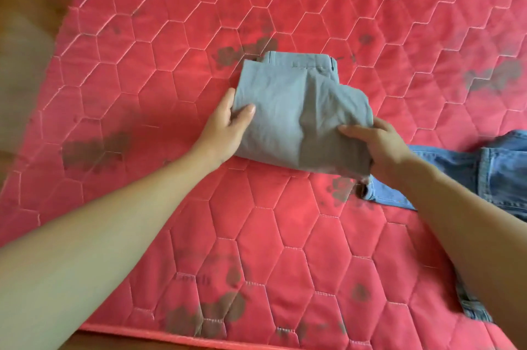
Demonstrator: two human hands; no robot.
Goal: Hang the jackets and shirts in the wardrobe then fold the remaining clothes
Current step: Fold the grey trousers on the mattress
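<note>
While left hand (225, 127), right hand (382, 147) pinch edges, trousers (288, 110) between fingers (228, 97)

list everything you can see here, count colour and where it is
grey trousers: one, light grey, folded into a compact rectangle, middle of the mattress, waistband on the far side
jeans: one as far as can be told, blue denim, unfolded, on the mattress at the right, partly under the right forearm and running out of frame
mattress: one, red, quilted in hexagons with dark flower prints, fills most of the view
floor: brown, along the mattress's left side
left hand: one, grips the left edge of the grey trousers, thumb on top
right hand: one, grips the near right corner of the grey trousers, thumb on top
</note>
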